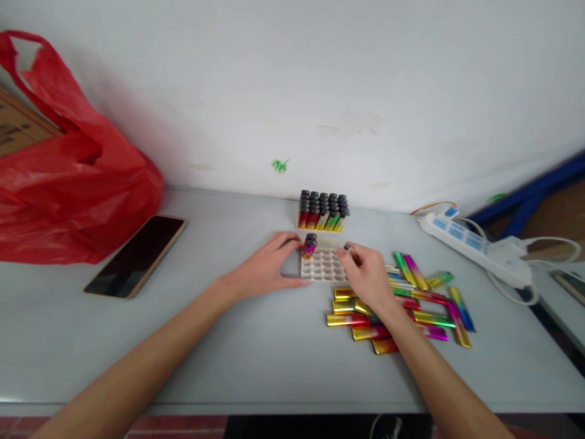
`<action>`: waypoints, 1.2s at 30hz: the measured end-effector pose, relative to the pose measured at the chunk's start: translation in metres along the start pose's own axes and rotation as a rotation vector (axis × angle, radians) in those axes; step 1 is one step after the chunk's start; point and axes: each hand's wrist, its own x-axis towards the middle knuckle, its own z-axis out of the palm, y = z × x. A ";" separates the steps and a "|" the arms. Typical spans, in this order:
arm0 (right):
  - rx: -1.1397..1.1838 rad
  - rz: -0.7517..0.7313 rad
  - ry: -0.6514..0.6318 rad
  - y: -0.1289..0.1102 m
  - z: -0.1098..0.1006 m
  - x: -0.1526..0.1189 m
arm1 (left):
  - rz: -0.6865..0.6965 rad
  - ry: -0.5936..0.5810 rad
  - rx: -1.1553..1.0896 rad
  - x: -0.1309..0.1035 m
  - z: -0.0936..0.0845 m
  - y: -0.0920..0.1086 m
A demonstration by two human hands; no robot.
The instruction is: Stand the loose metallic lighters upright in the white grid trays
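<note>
A white tray [323,268] with rows of slots lies on the table, and two purple lighters [309,246] stand upright in its back left corner. My left hand [269,265] grips the tray's left side, thumb at the front corner and fingers near the back. Over the tray's right end, my right hand [368,271] is closed on a lighter [347,247]; only its dark top shows, and I cannot tell whether it sits in a slot. Behind stands a filled tray of lighters [322,210], black tops up. Loose shiny multicoloured lighters [342,320] lie in a pile beneath my right forearm.
A red plastic bag [91,183] stands at the left with a cardboard box [21,125] behind it. Beside the bag lies a phone [137,256]. A white power strip [475,247] with plugs and cables is at the right. The wall [292,91] borders the table's back.
</note>
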 end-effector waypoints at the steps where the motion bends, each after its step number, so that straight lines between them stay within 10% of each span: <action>1: -0.001 -0.004 -0.006 0.000 0.000 0.000 | 0.000 0.001 -0.002 0.000 0.000 0.000; 27: -0.124 -0.081 -0.009 -0.009 0.001 -0.002 | 0.008 -0.001 0.006 0.001 -0.001 0.003; 36: -0.043 -0.410 -0.065 -0.016 0.000 -0.007 | 0.021 -0.002 0.001 0.001 -0.001 0.002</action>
